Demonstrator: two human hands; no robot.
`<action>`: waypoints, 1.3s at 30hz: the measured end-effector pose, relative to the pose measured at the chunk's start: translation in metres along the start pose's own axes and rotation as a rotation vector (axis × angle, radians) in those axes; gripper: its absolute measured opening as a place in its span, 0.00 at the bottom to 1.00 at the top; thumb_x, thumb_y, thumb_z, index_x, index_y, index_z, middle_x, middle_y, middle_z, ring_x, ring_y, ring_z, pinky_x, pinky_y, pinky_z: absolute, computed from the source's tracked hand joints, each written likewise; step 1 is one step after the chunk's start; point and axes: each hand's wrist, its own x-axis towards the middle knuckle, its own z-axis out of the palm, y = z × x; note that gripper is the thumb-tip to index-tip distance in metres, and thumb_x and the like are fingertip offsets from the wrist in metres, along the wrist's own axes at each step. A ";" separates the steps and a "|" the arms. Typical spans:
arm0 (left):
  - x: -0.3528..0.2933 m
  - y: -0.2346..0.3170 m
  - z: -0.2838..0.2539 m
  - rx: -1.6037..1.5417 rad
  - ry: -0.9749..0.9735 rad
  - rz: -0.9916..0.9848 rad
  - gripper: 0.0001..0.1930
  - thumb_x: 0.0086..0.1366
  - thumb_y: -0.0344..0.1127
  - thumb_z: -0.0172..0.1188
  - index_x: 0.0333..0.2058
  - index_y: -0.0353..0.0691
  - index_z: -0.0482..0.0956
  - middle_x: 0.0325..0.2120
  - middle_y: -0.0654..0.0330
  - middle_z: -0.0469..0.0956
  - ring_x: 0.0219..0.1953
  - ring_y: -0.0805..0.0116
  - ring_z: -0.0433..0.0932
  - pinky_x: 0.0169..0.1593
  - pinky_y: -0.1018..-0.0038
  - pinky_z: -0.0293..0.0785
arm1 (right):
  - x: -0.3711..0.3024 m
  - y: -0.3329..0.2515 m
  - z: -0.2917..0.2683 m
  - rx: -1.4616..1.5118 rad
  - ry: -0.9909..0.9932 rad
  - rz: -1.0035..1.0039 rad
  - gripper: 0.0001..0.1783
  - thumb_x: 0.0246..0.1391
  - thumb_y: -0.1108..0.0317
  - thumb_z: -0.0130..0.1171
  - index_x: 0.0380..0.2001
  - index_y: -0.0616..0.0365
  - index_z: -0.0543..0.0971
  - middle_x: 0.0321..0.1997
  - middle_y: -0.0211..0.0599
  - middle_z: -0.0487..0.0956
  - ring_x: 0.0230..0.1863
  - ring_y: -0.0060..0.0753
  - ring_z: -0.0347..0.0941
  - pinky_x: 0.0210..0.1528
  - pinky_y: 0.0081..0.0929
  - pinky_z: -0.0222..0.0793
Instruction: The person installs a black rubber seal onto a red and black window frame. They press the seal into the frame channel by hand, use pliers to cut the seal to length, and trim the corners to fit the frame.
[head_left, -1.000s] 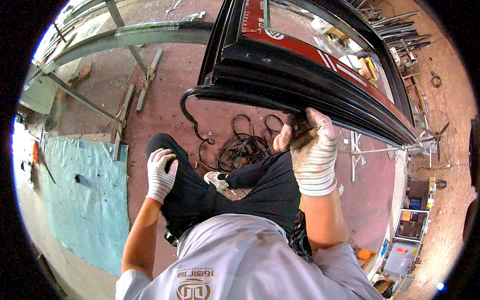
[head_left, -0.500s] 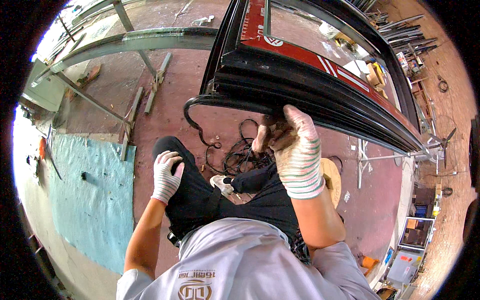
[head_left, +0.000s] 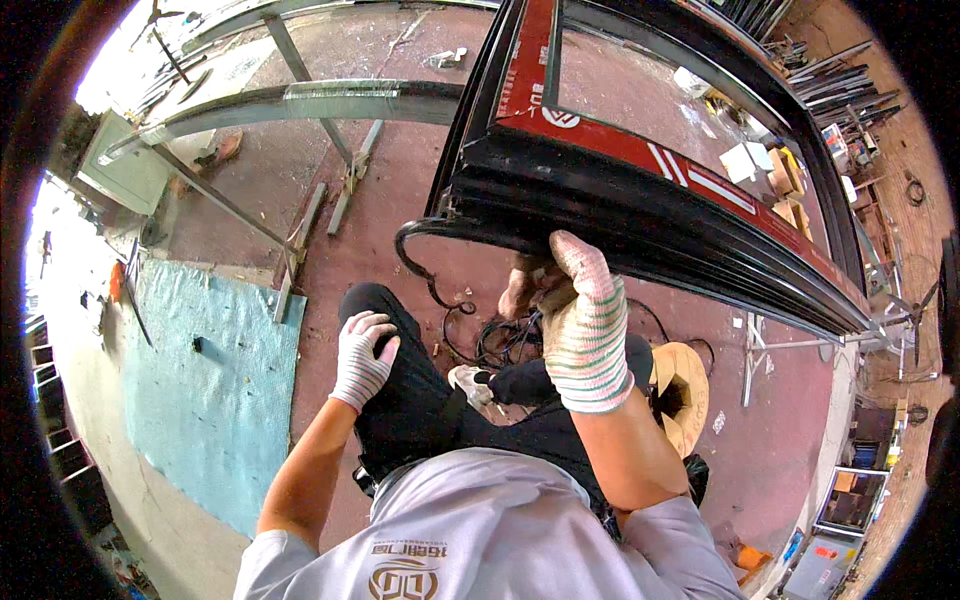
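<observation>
A large black window frame (head_left: 640,215) with red protective film on its face stands raised in front of me, its near lower edge running down to the right. From its left corner a black rubber strip (head_left: 412,238) bows out and hangs in a curl. My right hand (head_left: 585,335), in a striped, soiled glove, is closed at the frame's underside, thumb up against the edge and fingers curled below, where the strip runs in. The exact grip is partly hidden. In a similar glove, my left hand (head_left: 364,358) rests on my left knee, fingers loosely spread and holding nothing.
Coils of black strip (head_left: 497,345) lie on the reddish floor near my shoe (head_left: 470,385). A round, tan disc-like piece (head_left: 690,385) with a hole is by my right elbow. Metal rails (head_left: 370,103) stand left, beyond a light-blue sheet (head_left: 215,390). Boxes (head_left: 748,162) sit behind the frame.
The whole view has shifted, so the frame and floor appear farther right. My right hand has slid slightly left along the frame's lower edge, still closed. My left hand stays on the knee.
</observation>
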 end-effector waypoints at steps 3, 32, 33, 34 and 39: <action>0.010 0.013 -0.003 -0.031 -0.029 0.004 0.09 0.51 0.30 0.65 0.33 0.40 0.81 0.42 0.56 0.79 0.51 0.52 0.72 0.56 0.60 0.67 | -0.015 -0.027 0.000 -0.088 -0.235 0.220 0.24 0.57 0.49 0.54 0.36 0.63 0.79 0.28 0.38 0.80 0.27 0.32 0.76 0.32 0.24 0.70; -0.032 0.038 -0.012 0.150 -0.075 -0.097 0.08 0.54 0.25 0.59 0.34 0.34 0.75 0.44 0.53 0.73 0.50 0.53 0.68 0.58 0.62 0.63 | 0.029 -0.256 -0.683 -0.801 1.038 -0.473 0.22 0.52 0.59 0.59 0.44 0.65 0.75 0.31 0.37 0.79 0.29 0.27 0.73 0.32 0.27 0.68; -0.039 0.043 -0.018 0.179 -0.073 -0.116 0.08 0.54 0.25 0.59 0.34 0.34 0.75 0.44 0.53 0.73 0.50 0.53 0.68 0.58 0.62 0.63 | 0.041 -0.258 -0.675 -0.785 1.054 -0.411 0.19 0.51 0.59 0.60 0.40 0.64 0.77 0.28 0.34 0.78 0.26 0.26 0.70 0.28 0.27 0.66; -0.045 0.048 -0.021 0.180 -0.051 -0.141 0.08 0.53 0.24 0.60 0.34 0.34 0.76 0.43 0.53 0.74 0.50 0.53 0.68 0.57 0.62 0.64 | 0.050 -0.259 -0.666 -0.771 1.067 -0.347 0.17 0.51 0.59 0.61 0.37 0.63 0.78 0.25 0.31 0.77 0.22 0.24 0.68 0.24 0.27 0.64; -0.060 0.071 -0.021 0.185 -0.011 -0.109 0.08 0.49 0.25 0.62 0.31 0.36 0.76 0.41 0.53 0.74 0.50 0.52 0.69 0.56 0.60 0.64 | 0.076 -0.272 -0.626 -0.701 1.142 -0.136 0.22 0.49 0.50 0.59 0.28 0.62 0.80 0.25 0.39 0.78 0.26 0.35 0.72 0.31 0.37 0.66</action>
